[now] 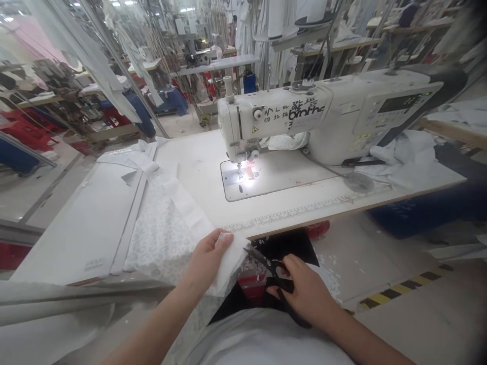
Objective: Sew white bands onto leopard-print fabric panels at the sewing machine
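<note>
A red plastic bin [251,284] sits low under the near edge of the white sewing table [198,167], partly hidden behind the cloth and the hands; small pale scraps show at its top, though what else it holds cannot be told. A blue container [414,213] stands on the floor under the right end of the table, its contents out of sight. The piece of white fabric with a faint speckled print [167,228] lies across the left half of the table and spills over the near edge toward the person's lap; a plain white strip runs along it, and its near right corner hangs free just off the table edge. The left hand [207,258] reaches in from the lower left with the forearm angled up and to the right; its fingers are curled over that hanging corner, pinching the cloth between thumb and fingers. The right hand [308,294] comes in from the lower right, closed around the loops of a pair of black-handled scissors [272,268], thumb on top. The blades point left toward the cloth edge, their tips just beside the fabric corner, and stand slightly parted. Farther back, the white industrial sewing machine [304,121] stands at the middle of the table, its lamp lighting the needle plate [247,175]. A printed ruler strip [297,213] runs along the near table edge, and crumpled white cloth [403,157] lies at the right, beyond the machine.
</note>
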{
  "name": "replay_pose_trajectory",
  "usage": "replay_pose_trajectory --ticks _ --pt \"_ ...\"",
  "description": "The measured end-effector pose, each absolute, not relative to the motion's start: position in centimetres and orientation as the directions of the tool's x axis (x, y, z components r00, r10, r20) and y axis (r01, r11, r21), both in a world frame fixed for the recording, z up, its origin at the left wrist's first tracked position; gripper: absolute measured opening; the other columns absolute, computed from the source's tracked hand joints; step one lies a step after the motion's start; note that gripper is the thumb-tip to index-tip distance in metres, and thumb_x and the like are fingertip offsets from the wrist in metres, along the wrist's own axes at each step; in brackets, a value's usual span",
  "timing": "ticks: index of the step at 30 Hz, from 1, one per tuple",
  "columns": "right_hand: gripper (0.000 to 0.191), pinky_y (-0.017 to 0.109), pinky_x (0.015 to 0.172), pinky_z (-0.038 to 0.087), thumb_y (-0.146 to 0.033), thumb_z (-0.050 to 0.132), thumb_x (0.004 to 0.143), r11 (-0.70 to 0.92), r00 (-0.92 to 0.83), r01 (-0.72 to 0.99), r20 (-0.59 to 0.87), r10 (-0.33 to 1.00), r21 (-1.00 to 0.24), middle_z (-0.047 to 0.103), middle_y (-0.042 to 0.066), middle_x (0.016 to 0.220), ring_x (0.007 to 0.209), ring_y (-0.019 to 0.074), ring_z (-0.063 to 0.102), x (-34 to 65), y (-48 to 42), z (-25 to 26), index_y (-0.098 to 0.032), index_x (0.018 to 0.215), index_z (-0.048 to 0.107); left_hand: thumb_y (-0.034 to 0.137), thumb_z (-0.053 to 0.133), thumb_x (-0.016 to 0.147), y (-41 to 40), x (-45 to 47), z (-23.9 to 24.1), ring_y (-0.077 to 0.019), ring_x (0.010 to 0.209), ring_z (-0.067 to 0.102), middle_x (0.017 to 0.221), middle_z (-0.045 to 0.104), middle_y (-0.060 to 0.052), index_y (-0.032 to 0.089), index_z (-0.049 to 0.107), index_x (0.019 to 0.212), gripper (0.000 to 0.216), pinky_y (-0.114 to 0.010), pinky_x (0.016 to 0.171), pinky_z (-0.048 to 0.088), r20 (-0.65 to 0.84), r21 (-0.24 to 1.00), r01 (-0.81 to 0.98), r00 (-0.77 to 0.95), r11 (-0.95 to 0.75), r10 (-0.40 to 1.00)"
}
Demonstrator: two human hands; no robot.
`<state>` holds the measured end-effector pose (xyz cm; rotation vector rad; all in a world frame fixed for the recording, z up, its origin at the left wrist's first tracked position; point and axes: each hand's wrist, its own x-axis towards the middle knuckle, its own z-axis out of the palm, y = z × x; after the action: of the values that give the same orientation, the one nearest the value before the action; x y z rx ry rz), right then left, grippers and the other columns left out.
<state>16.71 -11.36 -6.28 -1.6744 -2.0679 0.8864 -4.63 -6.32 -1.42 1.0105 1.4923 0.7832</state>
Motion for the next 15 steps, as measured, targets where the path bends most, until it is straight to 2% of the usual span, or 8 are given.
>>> replay_pose_trajectory --ticks 7,11,15 --pt "0.03 0.03 0.061 0.037 -0.04 0.06 0.075 0.16 -0.241 0.799 -0.065 0.968 -0.58 0.049 0.004 0.083 0.076 0.0213 0.048 16.1 -10.9 -6.4 -0.021 0.076 0.037 0.054 0.055 0.075 -7.0 -4.0 -1.2 -0.0196 0.069 0.061 0.079 0.067 -0.004 0.018 0.06 0.086 0.038 -0.029 0.064 0.046 -0.376 0.893 0.267 -0.005 0.363 0.927" --pt "0.027 0.028 0.057 0.034 -0.035 0.059 0.076 0.153 -0.231 0.834 -0.082 0.97 -0.531 0.049 0.001 0.074 0.068 0.019 0.048 16.2 -11.0 -6.8 -0.021 0.069 0.037 0.052 0.053 0.077 -7.1 -3.8 -1.1 -0.0196 0.069 0.06 0.077 0.066 -0.003 0.017 0.059 0.081 0.036 -0.029 0.064 0.045 -0.349 0.891 0.312 0.001 0.331 0.937" --pt "0.028 0.026 0.055 0.032 -0.037 0.061 0.075 0.143 -0.226 0.825 -0.087 0.97 -0.548 0.051 0.0 0.071 0.065 0.0175 0.049 16.2 -11.1 -7.1 -0.021 0.067 0.039 0.05 0.053 0.078 -7.1 -3.6 -1.2 -0.0197 0.072 0.06 0.08 0.066 -0.003 0.017 0.059 0.083 0.034 -0.028 0.065 0.045 -0.351 0.898 0.294 0.034 0.326 0.936"
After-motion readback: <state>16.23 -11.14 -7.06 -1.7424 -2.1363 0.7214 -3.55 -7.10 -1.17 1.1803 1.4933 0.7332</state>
